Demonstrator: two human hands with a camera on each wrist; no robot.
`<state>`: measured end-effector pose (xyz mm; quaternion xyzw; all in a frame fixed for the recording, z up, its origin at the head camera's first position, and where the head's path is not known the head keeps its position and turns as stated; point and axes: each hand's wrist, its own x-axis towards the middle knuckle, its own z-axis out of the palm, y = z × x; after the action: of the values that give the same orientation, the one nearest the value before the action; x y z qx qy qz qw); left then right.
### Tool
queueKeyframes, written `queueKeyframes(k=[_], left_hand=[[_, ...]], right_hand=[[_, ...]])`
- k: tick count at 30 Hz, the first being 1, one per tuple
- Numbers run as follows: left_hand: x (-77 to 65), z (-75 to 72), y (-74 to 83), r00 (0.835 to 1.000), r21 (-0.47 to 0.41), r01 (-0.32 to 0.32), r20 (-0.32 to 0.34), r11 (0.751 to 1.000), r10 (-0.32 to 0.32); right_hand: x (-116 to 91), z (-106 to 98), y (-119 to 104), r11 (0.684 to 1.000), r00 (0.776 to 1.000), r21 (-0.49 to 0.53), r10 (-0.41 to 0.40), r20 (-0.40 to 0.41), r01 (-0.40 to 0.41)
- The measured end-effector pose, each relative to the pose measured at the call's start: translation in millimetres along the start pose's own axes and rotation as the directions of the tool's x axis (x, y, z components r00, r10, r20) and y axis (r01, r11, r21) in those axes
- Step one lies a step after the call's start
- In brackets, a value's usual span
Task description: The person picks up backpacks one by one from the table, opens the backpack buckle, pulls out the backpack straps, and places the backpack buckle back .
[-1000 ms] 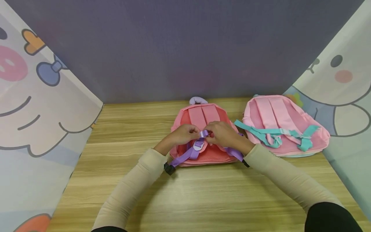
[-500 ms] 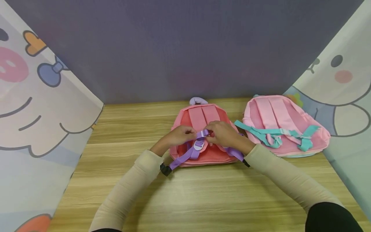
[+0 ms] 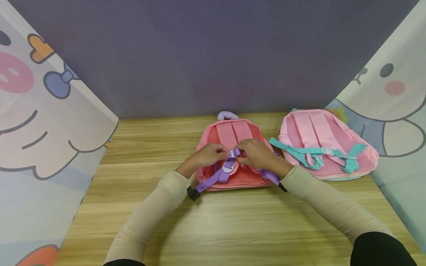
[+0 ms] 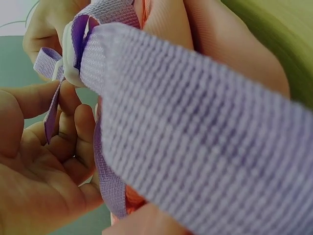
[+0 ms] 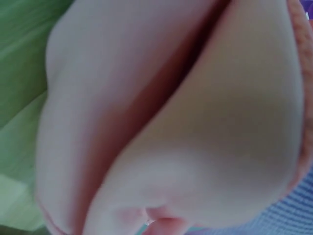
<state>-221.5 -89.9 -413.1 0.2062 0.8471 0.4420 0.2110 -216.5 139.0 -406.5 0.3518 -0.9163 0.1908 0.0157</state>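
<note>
A coral-pink backpack [image 3: 247, 181] lies with its shoulder-strap side up in the head view. Above its middle, my left hand [image 3: 208, 155] pinches the end of a purple webbing strap [image 3: 237, 152] beside a small white slider [image 3: 232, 153]. From the other side my right hand [image 3: 255, 152] pinches the same strap where it loops out of the slider. In the left wrist view, the thin strap tail [image 4: 53, 115] hangs at my left fingertips. A larger white buckle [image 3: 228, 166] sits on the webbing just below the hands. Pink padding fills most of the right wrist view.
A second, light pink backpack [image 3: 357, 138] with teal straps [image 3: 299, 150] lies to the right. A black clip [image 3: 193, 193] ends the purple webbing near my left wrist. The wooden table [image 3: 233, 229] meets a dark grey panel [image 3: 213, 55] behind, with cartoon-printed panels on both sides.
My left hand slid slightly left along the strap, away from the slider, then came back right beside it. The black clip shifted with that arm. My right hand stays put.
</note>
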Motion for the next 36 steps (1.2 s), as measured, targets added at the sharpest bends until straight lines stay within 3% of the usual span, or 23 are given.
queueKeyframes(k=[10,21,27,36], left_hand=[[2.1,1.9,5.3,1.0,-0.049,-0.009,0.011,0.999,0.009],[-1.5,-3.4,-1.6,0.999,-0.01,-0.001,0.039,1.0,0.002],[-4.3,-7.4,-7.7,0.999,0.003,0.035,0.016,0.999,-0.035],[-3.8,-4.9,-1.1,0.999,0.027,0.036,0.004,0.999,-0.036]], right_hand=[[2,0,0,1.0,1.0,0.0,0.0,-0.005,0.0],[3,0,-1,1.0,1.0,0.02,-0.005,-0.007,0.005],[3,-1,-1,1.0,1.0,0.022,0.003,-0.007,-0.003],[2,1,0,1.0,1.0,0.005,0.016,-0.016,-0.016]])
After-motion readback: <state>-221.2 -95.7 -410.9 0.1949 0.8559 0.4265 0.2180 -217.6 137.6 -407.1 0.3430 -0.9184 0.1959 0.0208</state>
